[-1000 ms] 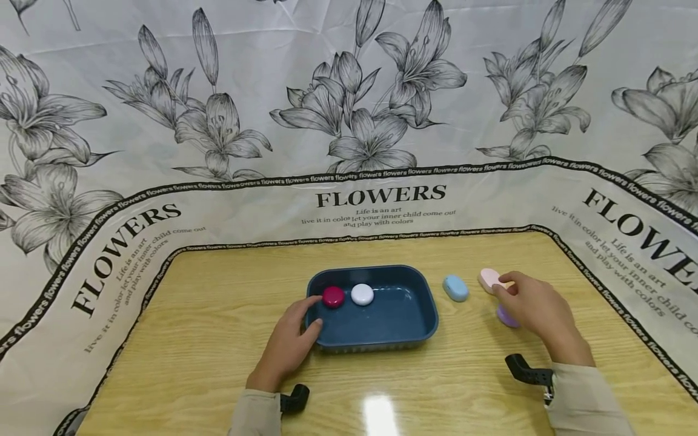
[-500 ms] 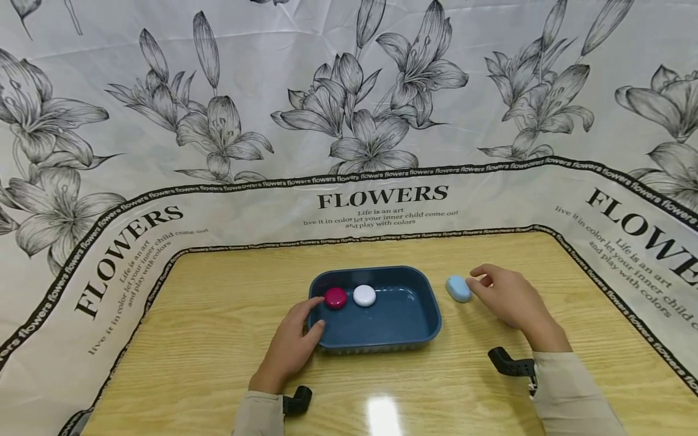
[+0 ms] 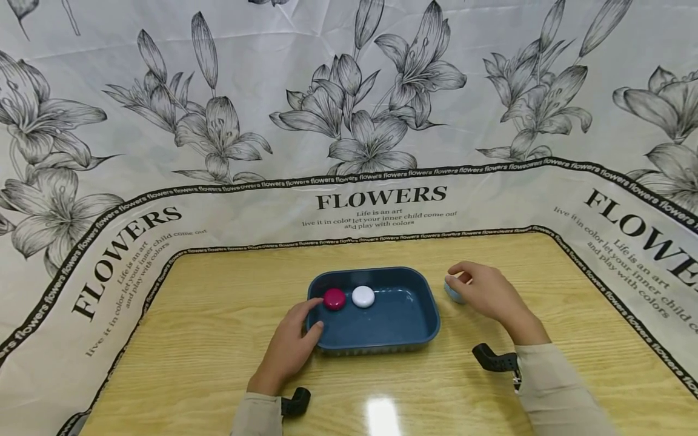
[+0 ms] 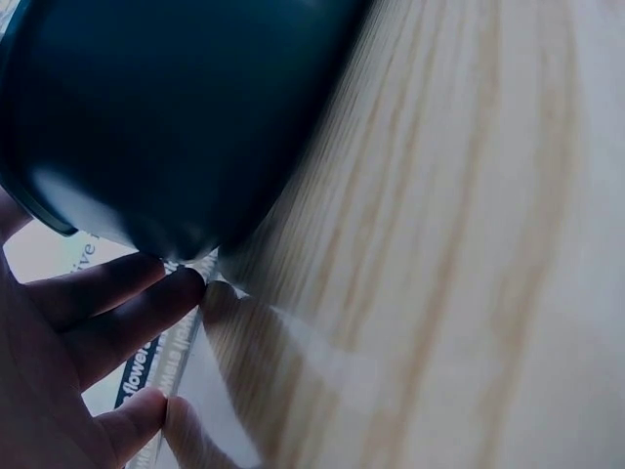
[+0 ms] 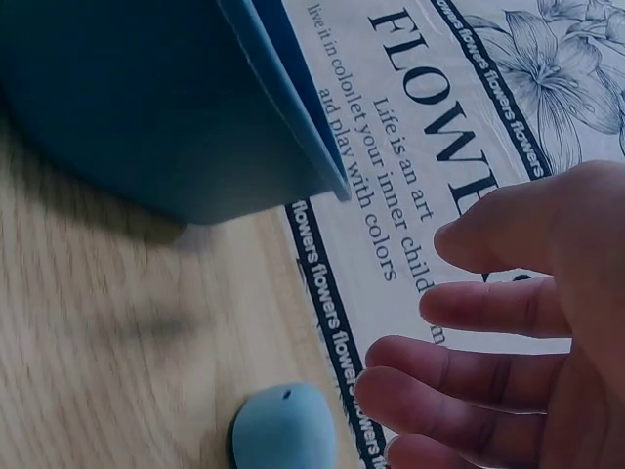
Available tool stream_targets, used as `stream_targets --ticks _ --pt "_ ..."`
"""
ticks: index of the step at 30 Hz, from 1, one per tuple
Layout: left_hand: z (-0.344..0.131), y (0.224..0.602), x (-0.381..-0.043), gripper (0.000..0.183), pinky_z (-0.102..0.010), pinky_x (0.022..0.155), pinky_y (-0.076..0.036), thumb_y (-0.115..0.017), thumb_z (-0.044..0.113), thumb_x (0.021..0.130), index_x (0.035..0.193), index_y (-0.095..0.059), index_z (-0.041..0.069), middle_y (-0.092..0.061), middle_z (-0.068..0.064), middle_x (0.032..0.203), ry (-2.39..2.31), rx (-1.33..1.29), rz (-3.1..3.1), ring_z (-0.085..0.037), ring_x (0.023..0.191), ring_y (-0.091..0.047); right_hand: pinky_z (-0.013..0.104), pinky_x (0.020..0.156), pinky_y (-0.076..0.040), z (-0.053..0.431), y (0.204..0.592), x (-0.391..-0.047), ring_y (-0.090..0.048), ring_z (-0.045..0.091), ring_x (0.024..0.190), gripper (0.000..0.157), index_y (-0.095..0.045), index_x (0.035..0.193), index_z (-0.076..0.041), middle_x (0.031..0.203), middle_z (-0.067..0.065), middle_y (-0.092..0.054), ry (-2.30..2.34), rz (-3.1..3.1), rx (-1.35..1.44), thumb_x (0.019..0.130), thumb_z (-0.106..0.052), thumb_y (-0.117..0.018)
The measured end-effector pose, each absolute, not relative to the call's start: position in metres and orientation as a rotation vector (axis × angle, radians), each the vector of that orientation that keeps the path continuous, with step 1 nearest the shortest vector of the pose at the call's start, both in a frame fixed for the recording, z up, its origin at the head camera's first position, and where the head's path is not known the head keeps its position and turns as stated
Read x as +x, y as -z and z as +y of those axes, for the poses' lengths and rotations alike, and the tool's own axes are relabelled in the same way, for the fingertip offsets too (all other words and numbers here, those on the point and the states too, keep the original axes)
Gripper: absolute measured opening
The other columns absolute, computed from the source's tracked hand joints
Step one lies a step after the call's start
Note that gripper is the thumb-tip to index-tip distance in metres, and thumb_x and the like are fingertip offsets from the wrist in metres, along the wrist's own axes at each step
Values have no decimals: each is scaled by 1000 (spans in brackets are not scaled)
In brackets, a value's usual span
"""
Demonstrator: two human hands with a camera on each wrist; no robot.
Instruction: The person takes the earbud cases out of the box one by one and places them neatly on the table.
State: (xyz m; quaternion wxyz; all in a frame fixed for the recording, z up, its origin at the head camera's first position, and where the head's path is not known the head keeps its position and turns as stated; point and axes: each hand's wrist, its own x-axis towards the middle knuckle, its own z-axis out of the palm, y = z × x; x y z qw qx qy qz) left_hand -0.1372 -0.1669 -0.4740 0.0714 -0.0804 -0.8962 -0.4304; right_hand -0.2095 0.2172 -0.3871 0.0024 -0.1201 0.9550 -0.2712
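Note:
In the head view a dark blue rectangular tray (image 3: 382, 346) stands mid-table. A glossy red round piece (image 3: 334, 299) and a white round piece (image 3: 363, 297) lie inside at its left. My left hand (image 3: 286, 348) rests at the tray's left end, index fingertip at the rim; the left wrist view has its fingers (image 4: 137, 313) against the outer wall. Over a light blue rounded oblong piece (image 5: 283, 430) right of the tray hovers my right hand (image 3: 485, 293), its fingertips overlapping the piece in the head view. The right wrist view shows thumb and fingers apart, nothing between them.
The wooden table (image 3: 207, 327) is bounded at the back and sides by a white cloth (image 3: 382, 139) with flower drawings and lettering. Each wrist carries a black camera mount (image 3: 297, 402).
My right hand has moved left, from the pink piece to the light blue one. The pink and purple pieces, visible before, are now hidden in the head view. My left hand stays at the tray.

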Motion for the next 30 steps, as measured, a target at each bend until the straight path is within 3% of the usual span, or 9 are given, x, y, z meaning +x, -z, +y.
stream_targets --ticks 9,22,30 --pt "-167 475 -138 44 -49 113 -36 -61 25 99 143 -56 23 -52 3 145 1288 -235 -2693 -19 137 -45 37 65 -49 197 384 -218 -61 16 75 35 -68 121 -7 98 7 -70 867 2991 -461 101 -34 -58" --pt "-169 473 -139 43 -49 113 -36 -62 25 99 142 -56 23 -52 2 144 1278 -233 -2691 -20 136 -45 35 59 -50 182 375 -227 -65 18 75 34 -66 124 -4 99 10 -70 1028 2836 -522 101 -29 -60" --pt "-167 474 -137 43 -50 113 -36 -61 25 99 141 -56 24 -52 2 144 1288 -241 -2690 -21 136 -45 41 68 -56 177 371 -229 -68 26 80 36 -63 127 -2 95 13 -70 1166 2664 -608 102 -28 -59"
